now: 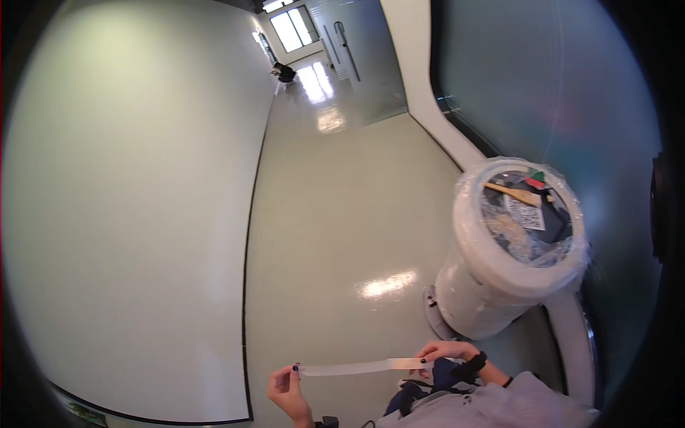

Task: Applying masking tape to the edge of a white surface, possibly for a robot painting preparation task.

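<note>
A long, narrow strip of whitish tape (349,369) stretches almost level between my two hands, low in the view. My left hand (287,392) pinches its left end between thumb and finger. At the other end, my right hand (446,350) grips the strip, which looks more beige there. Dark nail polish shows on both hands. A dark band circles my right wrist. Whether my right fingers hide anything else, I cannot tell.
Right of me stands a white cylindrical bin (471,250) wrapped in clear plastic. A wooden spoon (515,193), a printed card (524,212) and crumpled plastic lie in its top. A white wall (135,214) runs along the left, and frosted glass (556,85) along the right.
</note>
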